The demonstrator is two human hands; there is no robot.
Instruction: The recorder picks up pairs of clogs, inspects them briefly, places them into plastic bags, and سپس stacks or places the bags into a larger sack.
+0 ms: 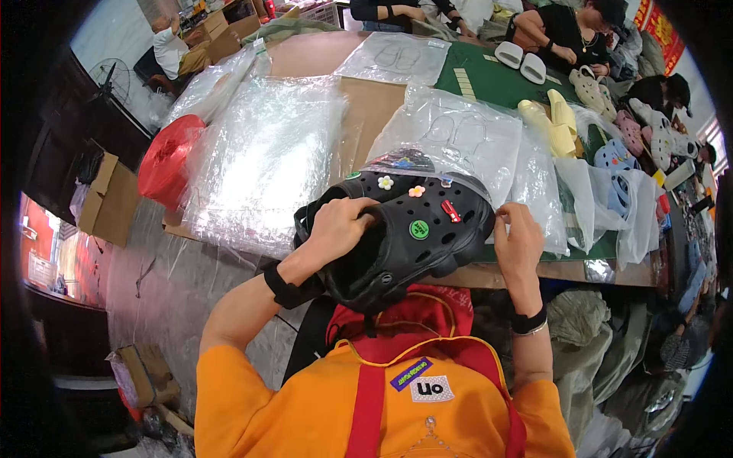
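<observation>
Pair of Black Clogs with Charms, Held at the Counter

Principal item: black clogs (439, 248), one pair, side by side with toes toward the right, held before the person's torso at the near edge of the counter (305, 52).
Fittings: green round charm (418, 229); red charm (450, 211); white flower charm (385, 182); orange-pink flower charm (416, 191). Clear plastic shows along the far side of the toes; how much it covers cannot be told.
Hands: left hand (338, 229) closed on the rim of a foot opening; right hand (519, 243) beside the toe end, thumb and fingers drawn close together, the matter between them not discernible.
Beyond the clogs: clear printed bag (458, 137), flat, with shoe outlines; to its left, a stack of clear plastic bags (267, 145); beside that, a red roll (169, 160).
Right side: yellow slippers (563, 122); light blue clogs (615, 159), partly in plastic; pink clog (631, 131).
Far side: white slides (521, 61) on a green mat (477, 69); a co-worker (576, 30) in black close by.
Left, off the counter: cardboard box (111, 200); fan (111, 78).
</observation>
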